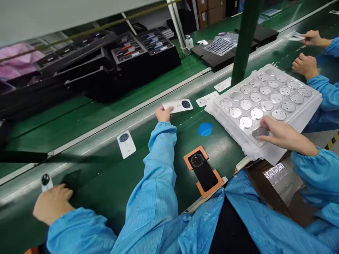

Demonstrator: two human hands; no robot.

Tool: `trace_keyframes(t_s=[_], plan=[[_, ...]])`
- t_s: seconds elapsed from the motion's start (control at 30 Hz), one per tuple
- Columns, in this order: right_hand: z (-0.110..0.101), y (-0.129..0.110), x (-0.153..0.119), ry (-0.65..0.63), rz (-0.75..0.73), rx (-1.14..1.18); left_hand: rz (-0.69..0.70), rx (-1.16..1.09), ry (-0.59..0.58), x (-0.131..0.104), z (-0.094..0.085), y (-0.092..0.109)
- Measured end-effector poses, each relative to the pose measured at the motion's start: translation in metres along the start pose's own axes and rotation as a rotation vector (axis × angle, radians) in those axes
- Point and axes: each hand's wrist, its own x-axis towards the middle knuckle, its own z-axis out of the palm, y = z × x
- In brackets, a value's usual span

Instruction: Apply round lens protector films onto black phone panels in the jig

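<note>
My left hand [163,114] is stretched out over the belt, its thumb and fingers closed on a white phone back cover [174,106] with a round black camera ring. My right hand [284,135] is at the near corner of a clear plastic tray [247,94] with rows of round pockets. Thumb and forefinger sit around a round disc [259,133] in a corner pocket. Directly before me lies an orange fixture [217,179] holding a black phone-shaped panel [206,174] with a circular outline. A blue round patch [205,129] is on the belt between my hands.
More white back covers lie on the belt, one at left [127,145] and others beside the tray [208,99]. A co-worker's hand [54,203] is at lower left; another's hands [305,66] are at right. A green post [245,42] rises behind the tray.
</note>
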Motion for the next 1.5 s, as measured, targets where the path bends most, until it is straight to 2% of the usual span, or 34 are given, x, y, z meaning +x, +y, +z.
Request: trace_keyframes(t_s=[0.1, 0.17, 0.23, 0.37, 0.47, 0.57, 0.67, 0.73, 0.83, 0.93, 1.0, 1.13, 1.2, 1.3, 1.37, 1.43, 1.5], plan=[[-0.009, -0.004, -0.013, -0.087, -0.029, 0.092, -0.010, -0.366, 0.049, -0.023, -0.041, -0.004], [-0.013, -0.004, -0.018, -0.089, -0.057, 0.106, -0.013, -0.692, 0.062, -0.050, -0.071, -0.005], [-0.016, -0.003, -0.019, -0.075, -0.027, 0.094, -0.027, -0.912, 0.063, -0.081, -0.099, -0.005], [-0.022, -0.017, -0.023, 0.058, 0.148, 0.146, -0.002, -1.098, 0.052, -0.134, -0.142, -0.007], [-0.021, -0.050, -0.026, 0.148, 0.196, 0.337, 0.050, -1.185, 0.046, -0.169, -0.158, -0.012], [0.003, -0.094, -0.016, 0.034, 0.046, 0.568, -0.054, -1.273, 0.022, -0.209, -0.156, -0.026], [0.053, -0.140, 0.008, -0.131, -0.115, 0.702, -0.348, -1.341, -0.078, -0.254, -0.140, -0.052], [0.093, -0.164, 0.026, -0.209, -0.145, 0.701, -0.522, -1.391, -0.145, -0.281, -0.129, -0.074], [0.143, -0.184, 0.045, -0.309, -0.042, 0.710, -0.579, -1.461, -0.088, -0.310, -0.124, -0.102], [0.172, -0.188, 0.048, -0.374, 0.143, 0.784, -0.507, -1.477, 0.029, -0.318, -0.134, -0.118], [0.181, -0.186, 0.044, -0.354, 0.182, 0.712, -0.458, -1.460, 0.087, -0.314, -0.145, -0.123], [0.180, -0.183, 0.036, -0.207, 0.021, 0.296, -0.390, -1.426, 0.161, -0.301, -0.157, -0.119], [0.174, -0.182, 0.034, -0.144, -0.025, 0.160, -0.377, -1.421, 0.161, -0.296, -0.156, -0.113], [0.167, -0.179, 0.033, -0.010, -0.106, 0.161, -0.404, -1.441, 0.116, -0.292, -0.147, -0.103], [0.166, -0.179, 0.032, 0.054, -0.270, 0.192, -0.449, -1.452, 0.070, -0.292, -0.139, -0.098], [0.169, -0.178, 0.032, 0.039, -0.483, 0.151, -0.495, -1.445, 0.000, -0.292, -0.131, -0.093], [0.175, -0.177, 0.031, 0.010, -0.614, 0.056, -0.509, -1.444, -0.067, -0.293, -0.124, -0.087]])
